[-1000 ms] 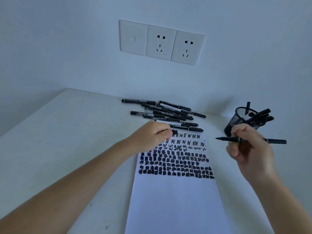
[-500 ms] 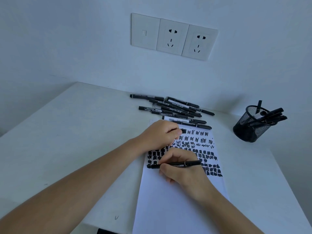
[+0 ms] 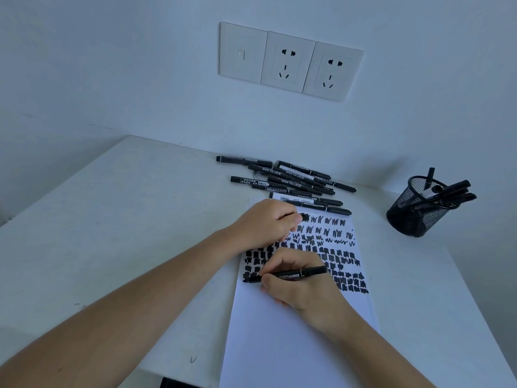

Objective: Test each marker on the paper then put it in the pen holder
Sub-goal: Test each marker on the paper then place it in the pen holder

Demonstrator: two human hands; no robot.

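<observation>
The right hand (image 3: 302, 289) pinches a black marker (image 3: 310, 271) between thumb and fingers, its tip touching the paper (image 3: 293, 345) at the left edge, by rows of black scribbles. The left hand (image 3: 265, 224), fingers curled, holds a black cap (image 3: 305, 217) over the paper's far end. Beyond lies a pile of markers (image 3: 291, 179). At far right stands the mesh pen holder (image 3: 411, 219), several markers inside.

Matt paper (image 3: 293, 345), black wire-mesh pen holder (image 3: 414, 214), seemingly plastic marker (image 3: 291, 275).
</observation>
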